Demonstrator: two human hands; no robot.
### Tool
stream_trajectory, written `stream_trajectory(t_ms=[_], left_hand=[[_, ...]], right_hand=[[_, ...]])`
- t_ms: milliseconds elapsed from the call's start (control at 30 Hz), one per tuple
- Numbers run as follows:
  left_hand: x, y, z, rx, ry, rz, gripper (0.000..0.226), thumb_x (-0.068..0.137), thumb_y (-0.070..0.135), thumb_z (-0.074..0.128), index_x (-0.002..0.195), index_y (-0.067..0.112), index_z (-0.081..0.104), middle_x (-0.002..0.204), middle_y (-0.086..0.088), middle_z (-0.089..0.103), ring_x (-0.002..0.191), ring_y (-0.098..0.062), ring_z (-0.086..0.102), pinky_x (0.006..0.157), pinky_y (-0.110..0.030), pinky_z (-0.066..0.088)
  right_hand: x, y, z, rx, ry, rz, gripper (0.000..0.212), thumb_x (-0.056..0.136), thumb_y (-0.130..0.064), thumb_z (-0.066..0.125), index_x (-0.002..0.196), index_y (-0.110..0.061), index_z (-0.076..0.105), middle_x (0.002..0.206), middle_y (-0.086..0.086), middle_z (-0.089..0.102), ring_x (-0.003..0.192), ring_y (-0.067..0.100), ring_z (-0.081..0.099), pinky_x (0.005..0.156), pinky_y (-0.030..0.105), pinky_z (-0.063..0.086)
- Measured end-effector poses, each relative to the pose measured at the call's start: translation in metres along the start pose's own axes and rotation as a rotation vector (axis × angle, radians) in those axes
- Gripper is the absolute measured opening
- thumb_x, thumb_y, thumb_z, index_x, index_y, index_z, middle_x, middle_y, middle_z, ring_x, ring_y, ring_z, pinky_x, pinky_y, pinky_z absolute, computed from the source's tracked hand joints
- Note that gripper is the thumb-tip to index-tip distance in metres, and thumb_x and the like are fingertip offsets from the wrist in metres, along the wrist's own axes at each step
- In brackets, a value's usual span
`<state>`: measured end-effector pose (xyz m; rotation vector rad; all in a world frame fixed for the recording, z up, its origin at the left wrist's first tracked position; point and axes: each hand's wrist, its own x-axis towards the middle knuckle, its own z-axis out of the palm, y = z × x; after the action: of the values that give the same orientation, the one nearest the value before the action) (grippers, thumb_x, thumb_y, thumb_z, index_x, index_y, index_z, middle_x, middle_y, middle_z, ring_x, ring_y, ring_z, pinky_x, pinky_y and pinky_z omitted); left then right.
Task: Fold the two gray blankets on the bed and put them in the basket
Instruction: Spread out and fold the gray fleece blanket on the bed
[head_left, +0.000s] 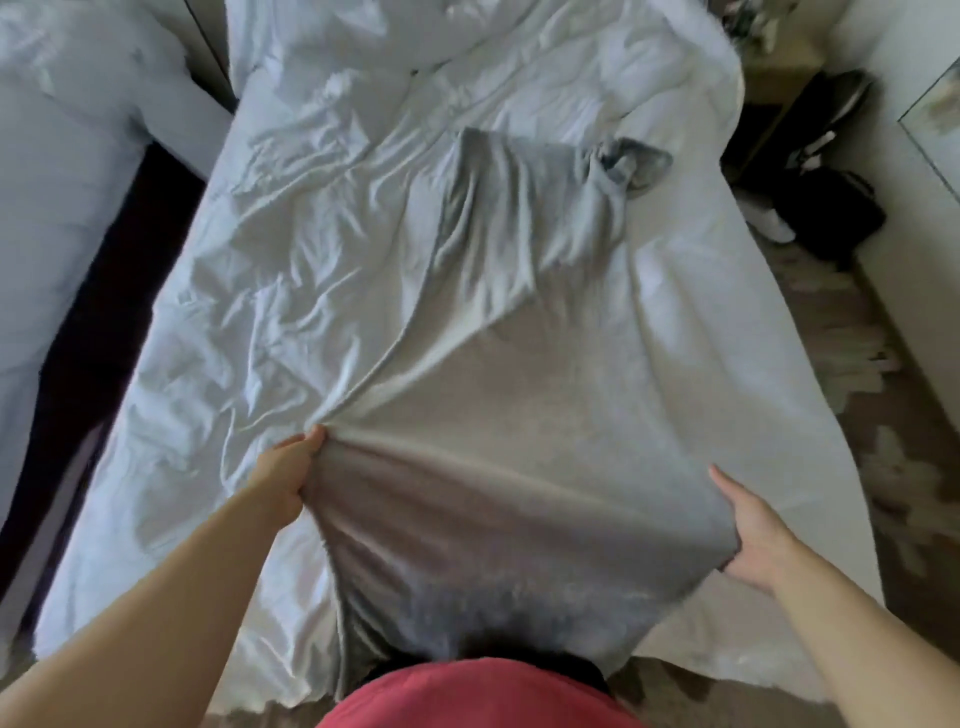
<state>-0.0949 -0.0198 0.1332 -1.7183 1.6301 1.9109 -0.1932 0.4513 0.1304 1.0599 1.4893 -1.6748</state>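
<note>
- One view, head camera: gray blanket (519, 415) lies lengthwise on the bed (234, 312), over the rumpled white sheet, with its near end lifted toward the person.
- Left hand (288, 480): clenched on the blanket's near-left edge, fabric bunched into creases at the fingers.
- Right hand (753, 525): at the near-right corner, fingers look straight along the edge. Fabric covers part of the palm, so cannot tell if it actually grips.
- Near end spans both hands and sags in front of the red shirt (467, 696).
- Far end reaches mid-bed. Darker gray bunch (631, 163) touches its far-right corner; same blanket or a second one, cannot tell.
- Black bag (826, 208) on the floor right of the bed; second white bed (67, 156) on the left.
</note>
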Motion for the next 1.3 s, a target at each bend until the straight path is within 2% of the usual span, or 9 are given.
stream_trajectory(t_ms=[133, 300, 500, 633, 733, 900, 1033, 1200, 1300], left_hand=[[-0.033, 0.041, -0.024, 0.224, -0.300, -0.162, 0.030, 0.085, 0.026, 0.069, 0.103, 0.002, 0.065, 0.091, -0.017, 0.072, 0.067, -0.025, 0.070, 0.052, -0.032, 0.058], [-0.039, 0.074, -0.032, -0.151, -0.363, 0.187, 0.023, 0.098, 0.014, 0.048, 0.110, -0.003, 0.058, 0.091, -0.015, 0.063, 0.074, -0.018, 0.064, 0.069, -0.030, 0.055], [-0.057, 0.080, -0.027, 0.094, -0.528, -0.090, 0.042, 0.081, 0.039, 0.066, 0.094, 0.000, 0.074, 0.084, -0.017, 0.072, 0.072, -0.029, 0.071, 0.075, -0.036, 0.056], [-0.050, 0.087, -0.014, 0.011, -0.433, 0.027, 0.032, 0.088, 0.029, 0.065, 0.103, 0.002, 0.068, 0.088, -0.015, 0.072, 0.075, -0.023, 0.069, 0.070, -0.034, 0.056], [-0.041, 0.100, -0.002, -0.297, -0.388, 0.273, 0.009, 0.093, 0.015, 0.057, 0.099, 0.009, 0.059, 0.084, -0.008, 0.065, 0.069, -0.016, 0.065, 0.066, -0.029, 0.055], [-0.035, 0.098, 0.003, -0.080, -0.583, 0.028, 0.030, 0.077, 0.031, 0.071, 0.100, 0.013, 0.074, 0.096, -0.010, 0.074, 0.082, -0.023, 0.072, 0.074, -0.034, 0.056], [-0.023, 0.090, -0.005, 0.299, -0.689, -0.254, 0.056, 0.074, 0.039, 0.075, 0.115, 0.002, 0.068, 0.118, -0.022, 0.065, 0.111, -0.034, 0.063, 0.091, -0.043, 0.052], [-0.015, 0.082, 0.000, 0.429, -0.554, -0.284, 0.045, 0.087, 0.029, 0.064, 0.118, -0.004, 0.061, 0.108, -0.024, 0.069, 0.099, -0.034, 0.067, 0.084, -0.041, 0.054], [-0.005, 0.092, 0.010, 0.002, -0.453, -0.067, 0.024, 0.088, 0.023, 0.063, 0.102, 0.003, 0.065, 0.086, -0.014, 0.073, 0.080, -0.026, 0.067, 0.071, -0.037, 0.055]], right_hand=[[-0.029, -0.063, 0.018, -0.011, -0.120, -0.178, 0.015, 0.092, -0.017, 0.053, 0.093, -0.009, 0.066, 0.076, 0.008, 0.075, 0.063, 0.019, 0.072, 0.052, 0.029, 0.058], [-0.049, -0.108, 0.031, 0.278, -0.158, -0.338, 0.020, 0.083, -0.008, 0.057, 0.071, -0.006, 0.073, 0.070, 0.010, 0.072, 0.063, 0.024, 0.071, 0.052, 0.033, 0.058], [-0.057, -0.111, 0.036, -0.531, -0.182, -0.047, 0.048, 0.075, -0.034, 0.074, 0.107, 0.002, 0.071, 0.108, 0.024, 0.069, 0.104, 0.039, 0.065, 0.096, 0.051, 0.049], [-0.060, -0.132, 0.038, 0.012, -0.067, -0.412, 0.036, 0.097, -0.017, 0.051, 0.075, -0.010, 0.078, 0.077, 0.006, 0.075, 0.072, 0.017, 0.072, 0.065, 0.026, 0.059], [-0.073, -0.137, 0.032, 0.312, -0.121, -0.559, 0.026, 0.101, -0.015, 0.043, 0.102, -0.007, 0.068, 0.101, 0.011, 0.071, 0.075, 0.002, 0.064, 0.087, 0.015, 0.047], [-0.063, -0.114, 0.021, -0.091, -0.121, -0.286, 0.033, 0.091, -0.034, 0.053, 0.088, -0.014, 0.079, 0.095, 0.013, 0.074, 0.076, 0.027, 0.073, 0.067, 0.037, 0.057], [-0.055, -0.090, 0.010, -0.600, -0.025, 0.015, 0.032, 0.089, -0.027, 0.060, 0.107, -0.002, 0.071, 0.104, 0.026, 0.070, 0.097, 0.044, 0.067, 0.086, 0.055, 0.053], [-0.051, -0.082, 0.011, -0.466, 0.033, -0.039, 0.030, 0.091, -0.025, 0.059, 0.110, -0.003, 0.068, 0.102, 0.027, 0.070, 0.097, 0.042, 0.066, 0.085, 0.048, 0.054], [-0.052, -0.097, 0.019, -0.132, 0.079, -0.262, 0.024, 0.097, -0.026, 0.052, 0.100, -0.007, 0.067, 0.081, 0.013, 0.075, 0.070, 0.024, 0.073, 0.064, 0.032, 0.058]])
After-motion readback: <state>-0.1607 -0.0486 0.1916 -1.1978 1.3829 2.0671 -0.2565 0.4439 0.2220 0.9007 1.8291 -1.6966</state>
